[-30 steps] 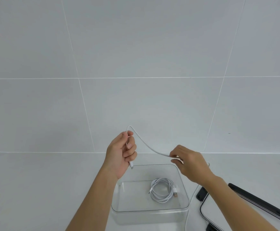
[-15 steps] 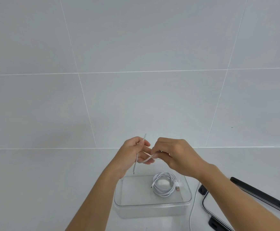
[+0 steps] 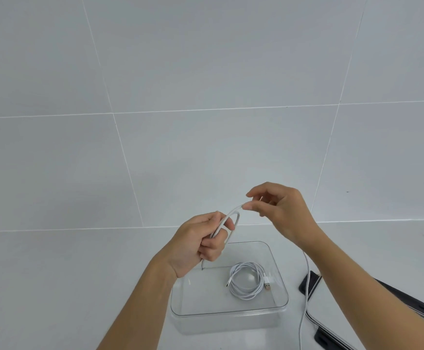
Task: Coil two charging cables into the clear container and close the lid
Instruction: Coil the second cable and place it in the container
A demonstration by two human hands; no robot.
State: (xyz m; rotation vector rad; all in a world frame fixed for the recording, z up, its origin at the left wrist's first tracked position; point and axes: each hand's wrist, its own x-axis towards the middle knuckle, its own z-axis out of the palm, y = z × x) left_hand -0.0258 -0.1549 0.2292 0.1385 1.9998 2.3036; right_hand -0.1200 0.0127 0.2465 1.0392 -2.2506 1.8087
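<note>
Item: second cable (image 3: 227, 218), one loop, gripped by left hand (image 3: 201, 242), pinched up-right by right hand (image 3: 281, 210); clear container (image 3: 228, 313) below, nearer left hand.

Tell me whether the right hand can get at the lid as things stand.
Likely not yet. The lid lies near, right of the container, under that forearm, but the right hand pinches the cable that the left hand grips.
</note>
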